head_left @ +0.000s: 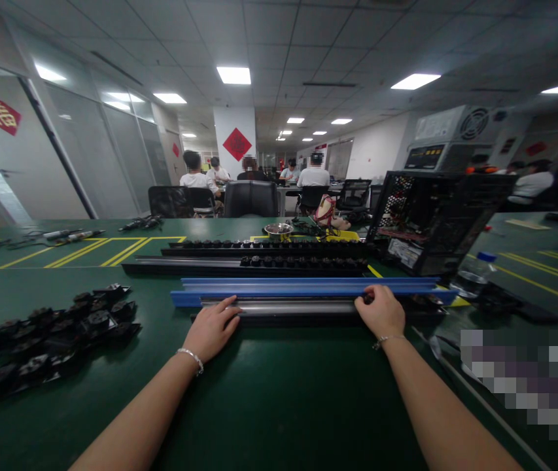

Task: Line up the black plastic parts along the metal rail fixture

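Observation:
A long black rail (298,306) with a shiny grey channel lies crosswise in front of me on the green table. My left hand (212,327) rests on its left end, fingers stretched out and holding nothing. Toward its right end my right hand (384,311) is closed, thumb and fingers pinched on a small black part (368,297) at the channel. Much of that part is hidden by the fingers. More dark parts (423,301) sit in the rail to the right. Directly behind runs a blue rail (308,285).
Black socket-like modules (57,333) are heaped at left. Two more black rails (185,263) with modules lie farther back, near a metal bowl (279,229). An opened computer case (435,219) and a blue-capped bottle (477,275) stand at right. People sit beyond the table.

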Tool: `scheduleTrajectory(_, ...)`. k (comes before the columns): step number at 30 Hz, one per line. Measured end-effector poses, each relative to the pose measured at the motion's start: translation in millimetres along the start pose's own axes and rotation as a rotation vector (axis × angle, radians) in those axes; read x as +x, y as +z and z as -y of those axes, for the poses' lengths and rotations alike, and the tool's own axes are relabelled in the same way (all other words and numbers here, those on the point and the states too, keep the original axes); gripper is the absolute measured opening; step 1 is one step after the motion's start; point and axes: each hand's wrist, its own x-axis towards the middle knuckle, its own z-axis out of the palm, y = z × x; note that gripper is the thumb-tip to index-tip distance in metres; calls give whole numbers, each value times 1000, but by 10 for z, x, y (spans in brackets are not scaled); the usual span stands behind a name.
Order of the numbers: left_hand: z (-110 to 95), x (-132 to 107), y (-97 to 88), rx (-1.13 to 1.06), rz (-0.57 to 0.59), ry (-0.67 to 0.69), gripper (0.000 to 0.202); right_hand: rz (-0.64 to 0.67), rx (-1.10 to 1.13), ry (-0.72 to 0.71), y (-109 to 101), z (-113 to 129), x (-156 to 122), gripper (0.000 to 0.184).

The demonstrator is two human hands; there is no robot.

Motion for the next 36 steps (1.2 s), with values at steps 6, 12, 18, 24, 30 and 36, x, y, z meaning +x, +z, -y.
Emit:
scheduleTrajectory(6,0,-6,3,-9,1,-5,37,29,15,2,-16,31,-9,19)
scheduleTrajectory(12,-4,-8,-3,-7,1,-5,37,31,39,-54,-13,84,-25,17)
scheduleTrajectory(18,-9,-10,-7,-2,-8,-6,37,21,43,-78,-1,141,-45,14)
scheduleTrajectory(24,-10,-2,-6,8,-7,5,37,7,63,-101,14,152,-56,16)
scheduleTrajectory(30,-16,-1,-21,7,1,-3,37,15,71,-120,30,173,-60,16)
scheduleTrajectory(36,-11,-8,-15,-6,2,-5,37,18,68,-137,31,196,-69,15)
